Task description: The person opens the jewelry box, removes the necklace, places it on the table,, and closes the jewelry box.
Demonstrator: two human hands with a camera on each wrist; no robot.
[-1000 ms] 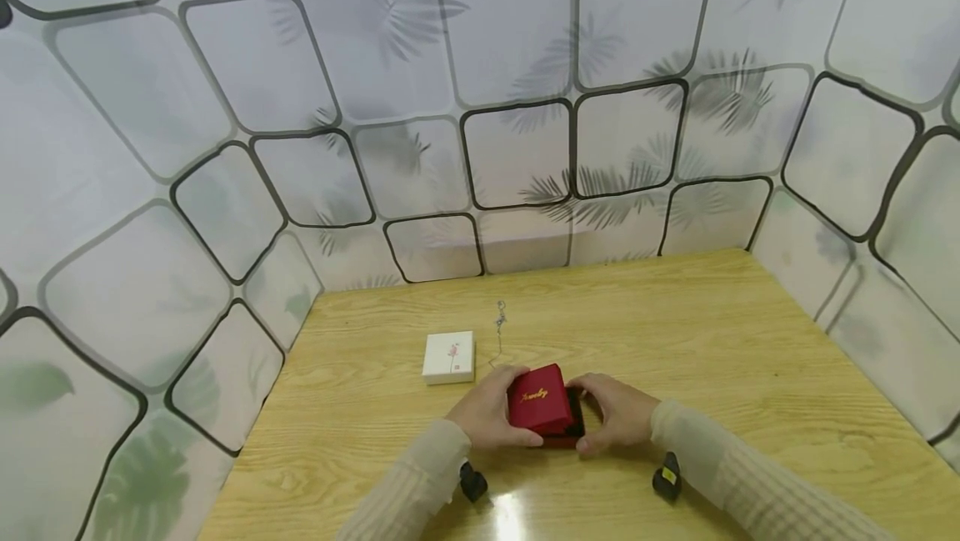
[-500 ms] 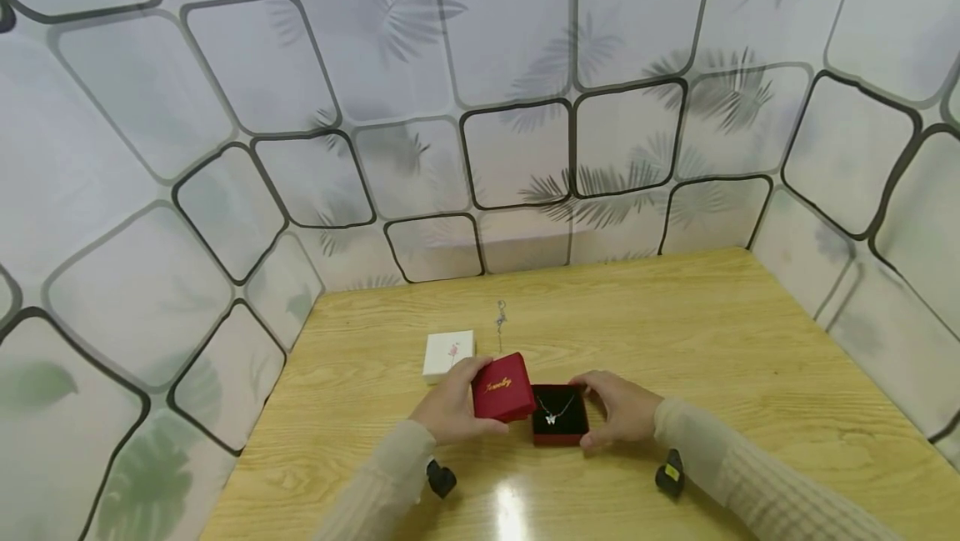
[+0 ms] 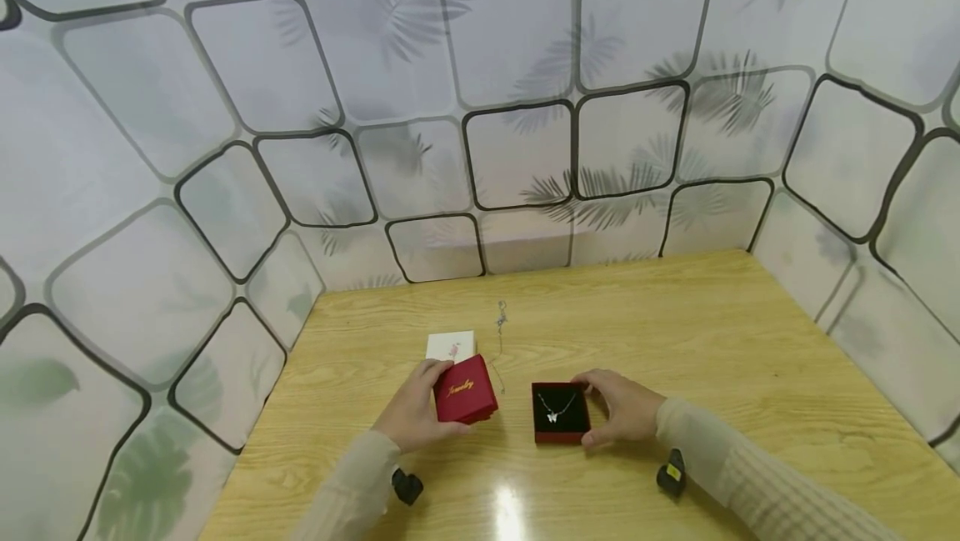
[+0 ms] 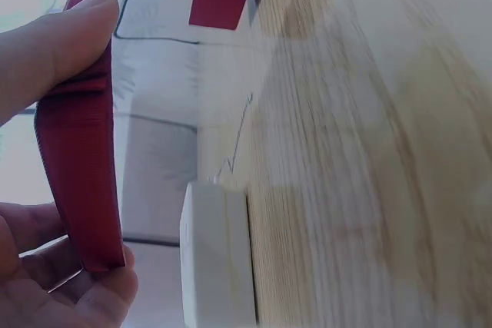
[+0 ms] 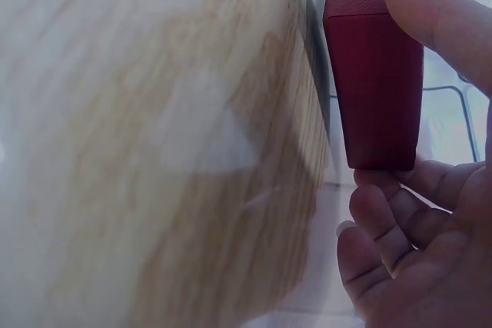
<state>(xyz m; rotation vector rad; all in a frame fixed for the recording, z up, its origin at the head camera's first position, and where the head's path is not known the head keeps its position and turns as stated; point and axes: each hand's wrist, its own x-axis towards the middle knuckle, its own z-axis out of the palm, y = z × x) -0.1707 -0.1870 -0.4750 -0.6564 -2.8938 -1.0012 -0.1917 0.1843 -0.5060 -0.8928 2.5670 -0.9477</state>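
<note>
My left hand grips a red box lid with gold "Jewelry" lettering, thumb along its near edge and fingers at the far edge. In the left wrist view the lid is raised off the table. To its right sits the red box base, lined in black, with a silver butterfly-pendant necklace lying inside. My right hand holds that base by its right side; in the right wrist view thumb and fingers span the base's red wall.
A white box with a pink flower print stands behind the lid, partly covered by it. A thin silver chain stretches along the wooden table. Patterned fabric encloses the table's back and sides.
The left hand has lifted the lid off the base and carried it left, in front of the white box. The necklace inside has come into view. My right hand stays at the base.
</note>
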